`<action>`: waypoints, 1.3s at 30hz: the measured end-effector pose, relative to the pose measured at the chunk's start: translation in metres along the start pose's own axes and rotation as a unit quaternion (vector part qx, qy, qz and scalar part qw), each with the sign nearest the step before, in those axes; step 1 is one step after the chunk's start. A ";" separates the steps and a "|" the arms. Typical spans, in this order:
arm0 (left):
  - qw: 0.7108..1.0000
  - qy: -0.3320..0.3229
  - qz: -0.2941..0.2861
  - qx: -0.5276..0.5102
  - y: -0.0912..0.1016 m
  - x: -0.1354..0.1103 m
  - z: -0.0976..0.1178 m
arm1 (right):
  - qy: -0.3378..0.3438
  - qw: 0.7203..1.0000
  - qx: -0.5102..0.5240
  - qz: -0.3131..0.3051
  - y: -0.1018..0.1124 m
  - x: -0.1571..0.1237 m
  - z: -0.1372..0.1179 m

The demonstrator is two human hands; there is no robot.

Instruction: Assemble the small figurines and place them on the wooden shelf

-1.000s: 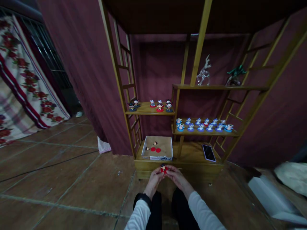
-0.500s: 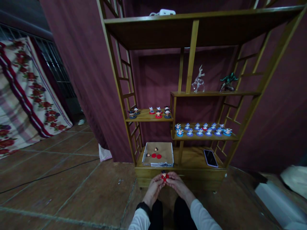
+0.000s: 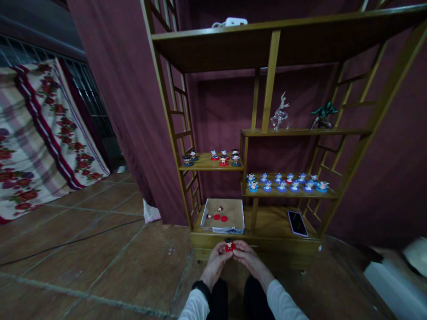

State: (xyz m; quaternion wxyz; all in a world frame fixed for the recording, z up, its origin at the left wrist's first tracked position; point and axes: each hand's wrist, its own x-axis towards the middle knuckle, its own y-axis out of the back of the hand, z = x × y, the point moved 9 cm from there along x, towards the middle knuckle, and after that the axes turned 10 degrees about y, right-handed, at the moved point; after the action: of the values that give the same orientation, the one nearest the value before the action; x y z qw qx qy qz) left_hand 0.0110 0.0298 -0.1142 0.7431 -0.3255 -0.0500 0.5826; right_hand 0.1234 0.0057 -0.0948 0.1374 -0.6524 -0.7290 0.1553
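Observation:
My left hand (image 3: 216, 261) and my right hand (image 3: 247, 256) meet in front of me, low in the head view, with fingertips pinched together on a small figurine on a red base (image 3: 229, 245). Just beyond them, an open cardboard box (image 3: 224, 215) rests on the bottom board of a wooden shelf unit (image 3: 267, 133). Inside the box lie two red discs (image 3: 220, 218) and two small figurine parts. More figurines on red and dark bases (image 3: 220, 158) stand on the left middle shelf. Several on blue bases (image 3: 287, 182) fill the right shelf.
A dark phone (image 3: 297, 223) lies on the bottom board to the right of the box. A glass deer (image 3: 279, 113) and a green figure (image 3: 323, 113) stand on the upper right shelf. A white power strip (image 3: 233, 21) sits on top. A floral cloth (image 3: 40, 133) hangs at left. A cable (image 3: 66, 242) crosses the tiled floor.
The view has tilted upward, so the top shelf and the power strip have come into sight. Both hands stay pinched on the figurine in the same pose.

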 end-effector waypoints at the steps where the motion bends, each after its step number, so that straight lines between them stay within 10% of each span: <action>1: 1.000 -0.009 0.006 0.006 0.000 -0.001 0.002 | -0.001 1.000 0.000 0.001 0.001 0.001 0.001; 22: 0.990 -0.037 0.057 0.121 -0.007 -0.009 0.007 | -0.019 0.999 -0.009 0.033 0.011 -0.007 -0.002; 39: 0.986 0.045 -0.022 0.158 -0.018 0.000 0.001 | -0.043 0.998 -0.015 0.035 0.014 0.002 -0.002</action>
State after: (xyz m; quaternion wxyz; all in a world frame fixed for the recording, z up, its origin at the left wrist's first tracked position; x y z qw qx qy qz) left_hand 0.0256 0.0285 -0.1033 0.7993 -0.2287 0.0685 0.5515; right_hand 0.1371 0.0094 -0.0987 0.0909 -0.6719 -0.7135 0.1767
